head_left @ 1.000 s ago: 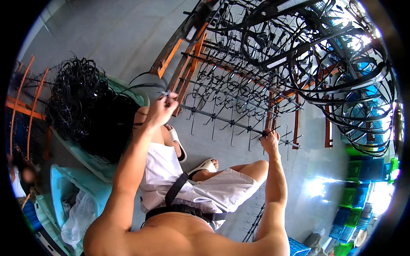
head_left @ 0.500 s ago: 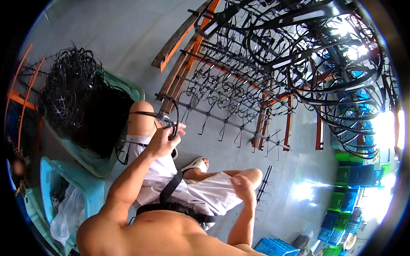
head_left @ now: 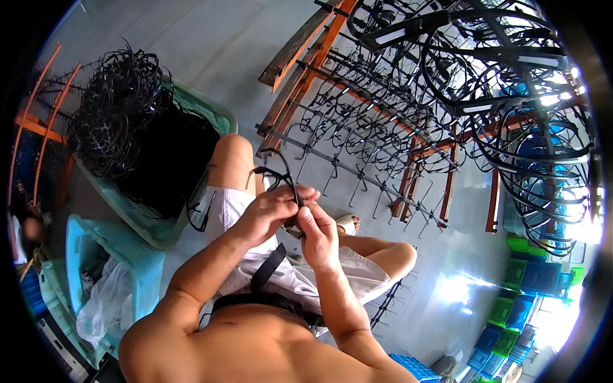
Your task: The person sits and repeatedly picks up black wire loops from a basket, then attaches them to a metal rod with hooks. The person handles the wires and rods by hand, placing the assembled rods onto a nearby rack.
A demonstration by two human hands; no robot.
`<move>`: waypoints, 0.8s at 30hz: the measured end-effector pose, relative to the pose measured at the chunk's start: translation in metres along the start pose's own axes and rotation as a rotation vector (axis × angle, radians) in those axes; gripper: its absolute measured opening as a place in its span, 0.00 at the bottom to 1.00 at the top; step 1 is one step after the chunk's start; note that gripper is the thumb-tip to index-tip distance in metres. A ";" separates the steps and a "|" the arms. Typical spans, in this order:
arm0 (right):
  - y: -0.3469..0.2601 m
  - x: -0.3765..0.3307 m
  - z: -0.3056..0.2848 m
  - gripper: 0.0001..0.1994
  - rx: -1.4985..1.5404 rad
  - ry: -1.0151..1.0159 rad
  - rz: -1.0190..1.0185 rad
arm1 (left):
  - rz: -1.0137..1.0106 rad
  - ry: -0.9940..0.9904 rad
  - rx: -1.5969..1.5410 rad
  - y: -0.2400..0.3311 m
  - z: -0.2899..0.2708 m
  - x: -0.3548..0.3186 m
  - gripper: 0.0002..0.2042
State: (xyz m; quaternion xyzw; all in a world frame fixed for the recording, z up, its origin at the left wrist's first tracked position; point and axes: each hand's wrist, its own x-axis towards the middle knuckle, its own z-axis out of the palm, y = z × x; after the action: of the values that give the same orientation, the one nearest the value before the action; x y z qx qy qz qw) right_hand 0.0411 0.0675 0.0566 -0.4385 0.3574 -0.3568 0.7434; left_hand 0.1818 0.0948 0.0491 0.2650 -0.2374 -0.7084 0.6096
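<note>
At far left, curved orange rails [head_left: 51, 112] rise beside a green basket [head_left: 231, 121], which is heaped with tangled black parts [head_left: 121, 108]. Below it, a light blue crate [head_left: 148, 281] holds a clear plastic bag [head_left: 108, 297] that spills over its edge. A slim black loop [head_left: 205, 222] rests against the left thigh.

At centre, above the lap, is the black frame piece [head_left: 291, 179]. The left hand [head_left: 271, 210] is closed on its lower part, so that its curved upper end projects above the fingers. The right hand [head_left: 319, 233] meets it there, thumb and fingers pinched on the lower end; the shape of that end, covered by both hands, is probably narrow.

To the right, hooked rods [head_left: 357, 172] extend along an orange rack [head_left: 329, 41]. Large black loops [head_left: 530, 57] hang in front and block much of the rack behind. Blue and green crates [head_left: 511, 313] stand stacked at far right.
</note>
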 end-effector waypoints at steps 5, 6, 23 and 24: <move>-0.024 0.000 0.011 0.09 -0.734 0.164 -0.316 | 0.098 0.100 -0.108 -0.003 0.001 -0.005 0.15; -0.028 -0.003 0.009 0.08 -0.859 0.154 -0.377 | 0.028 0.118 -0.062 0.003 0.008 -0.007 0.14; -0.133 0.078 -0.037 0.09 -0.947 -0.625 -0.572 | 0.287 -0.104 1.253 0.042 0.014 -0.007 0.09; -0.129 0.078 -0.032 0.09 -0.997 -0.529 -0.646 | 0.234 -0.084 1.159 0.045 0.014 -0.009 0.08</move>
State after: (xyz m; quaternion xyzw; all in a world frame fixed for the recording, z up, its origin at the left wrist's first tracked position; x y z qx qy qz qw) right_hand 0.0241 -0.0578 0.1444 -0.8894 0.1350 -0.2338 0.3689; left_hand 0.2062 0.0976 0.0902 0.4985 -0.6370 -0.4015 0.4296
